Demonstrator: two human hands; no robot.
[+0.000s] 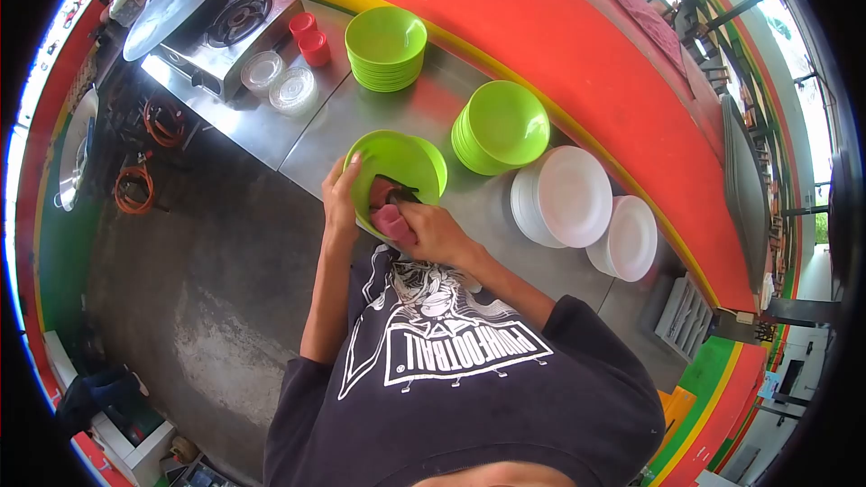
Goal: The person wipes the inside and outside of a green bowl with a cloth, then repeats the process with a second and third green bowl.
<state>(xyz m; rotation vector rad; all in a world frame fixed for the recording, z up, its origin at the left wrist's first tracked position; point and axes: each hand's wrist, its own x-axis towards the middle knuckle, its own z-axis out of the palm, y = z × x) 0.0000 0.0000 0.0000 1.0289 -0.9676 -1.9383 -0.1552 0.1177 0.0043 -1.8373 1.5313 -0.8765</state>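
My left hand [341,200] grips the rim of a light green bowl [394,155], tilted with its inside toward me. Bunched in my right hand [435,233] is a pink cloth [394,222], pressed against the inside of that bowl near its lower edge. The fingertips of the right hand are partly hidden by the cloth. Another green bowl [437,168] shows behind the held one, to its right. Beyond my hands stand two stacks of green bowls, one farther back [386,45] and one to the right [502,126].
Stacks of white plates [574,197] stand right on the steel counter [311,140]. To the left are a gas stove [236,22], red cups [313,47] and clear glass dishes [292,90]. A red wall [505,9] borders the counter's far side. Orange hoses [135,191] hang lower left.
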